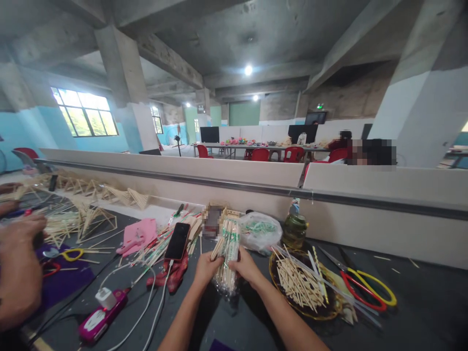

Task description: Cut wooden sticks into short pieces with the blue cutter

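A clear plastic pack of disposable chopsticks (230,243) with green print stands tilted in front of me, held between both hands. My left hand (207,269) is closed on the left side of the pack, its thumb pressed against the front. Around the right side, my right hand (245,267) grips the same pack. The crumpled lower end of the wrapper hangs below the hands. Close to the right hand lies a round basket (272,273) of short wooden sticks (298,282). A plastic bag (259,231) with green-and-white wrappers sits just behind the pack.
Scissors (360,287) and a glass jar (294,229) are on the right. Leftward are a phone (177,241), its white cable, a purple power strip (102,317) and stick lattices (91,217). A co-worker's arm (20,273) reaches in. A low partition (219,190) bounds the table.
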Available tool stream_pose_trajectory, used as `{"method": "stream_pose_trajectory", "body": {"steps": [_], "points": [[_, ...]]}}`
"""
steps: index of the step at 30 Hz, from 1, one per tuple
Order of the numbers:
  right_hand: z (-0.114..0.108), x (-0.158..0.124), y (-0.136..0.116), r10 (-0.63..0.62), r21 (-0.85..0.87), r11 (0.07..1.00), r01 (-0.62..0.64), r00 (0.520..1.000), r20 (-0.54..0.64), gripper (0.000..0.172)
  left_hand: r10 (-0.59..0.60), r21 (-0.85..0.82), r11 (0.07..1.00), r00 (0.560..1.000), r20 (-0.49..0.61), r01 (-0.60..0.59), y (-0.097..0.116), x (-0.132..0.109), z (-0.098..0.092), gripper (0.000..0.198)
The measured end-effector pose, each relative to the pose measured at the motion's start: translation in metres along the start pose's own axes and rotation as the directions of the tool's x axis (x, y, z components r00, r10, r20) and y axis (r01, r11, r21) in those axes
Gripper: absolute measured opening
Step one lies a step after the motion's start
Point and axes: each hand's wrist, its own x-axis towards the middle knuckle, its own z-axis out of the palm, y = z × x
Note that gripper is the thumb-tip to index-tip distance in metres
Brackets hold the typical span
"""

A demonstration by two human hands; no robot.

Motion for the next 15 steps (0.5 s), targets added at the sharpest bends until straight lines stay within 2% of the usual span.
{"method": "stream_pose_trajectory", "body": {"steps": [5, 9, 12, 15], "points": [[0.014, 0.011, -0.001, 0.004, 0.011, 1.000, -0.004, 1.000, 0.021, 0.047, 0.008, 0.051, 0.999, 0.998, -0.061, -0.005, -0.021, 0.004, -0.010, 0.027], [0.029, 0.009, 0.004, 0.045, 0.019, 0.999, -0.047, 0.994, 0.097, 0.042, -0.096, -0.014, 0.995, 0.994, -0.052, 0.095, -0.045, -0.008, -0.024, 0.027], [0.038, 0.006, 0.011, 0.134, 0.041, 0.989, -0.144, 0.971, 0.196, 0.039, -0.143, -0.028, 0.989, 0.990, -0.010, 0.143, -0.058, -0.013, -0.032, 0.027], [0.041, 0.006, 0.018, 0.217, 0.076, 0.967, -0.244, 0.940, 0.264, 0.040, -0.163, 0.033, 0.986, 0.987, 0.013, 0.162, -0.065, -0.009, -0.036, 0.025]]}}
